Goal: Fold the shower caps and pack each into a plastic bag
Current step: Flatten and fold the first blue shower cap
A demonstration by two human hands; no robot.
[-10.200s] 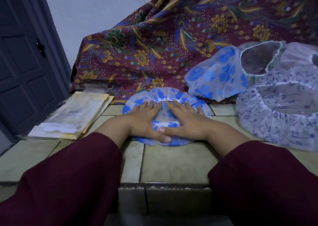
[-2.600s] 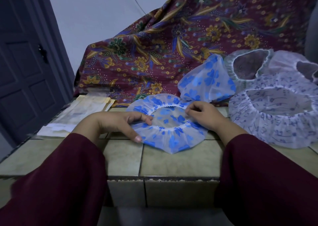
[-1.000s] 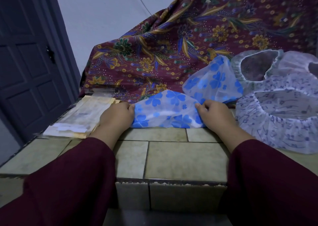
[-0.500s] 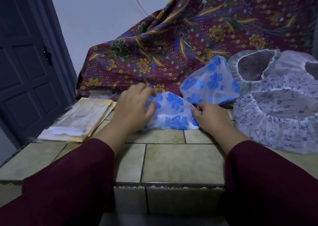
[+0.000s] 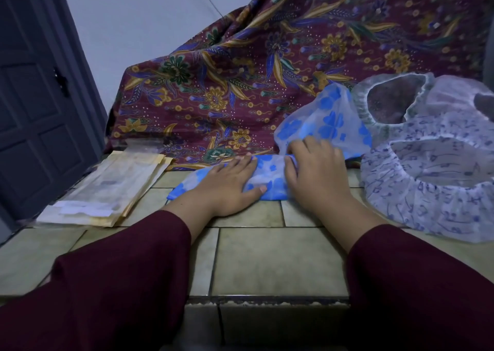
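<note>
The blue-flowered shower cap is lying folded on the counter, long axis running left-right. The left hand is pressing it flat, fingers straight; the right hand is curling round its right end.

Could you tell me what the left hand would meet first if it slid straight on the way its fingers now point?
The left hand lies flat on the folded blue-flowered cap, fingers pointing up and right. Going straight on, it would probably meet the right hand first; depth is unclear.
</note>
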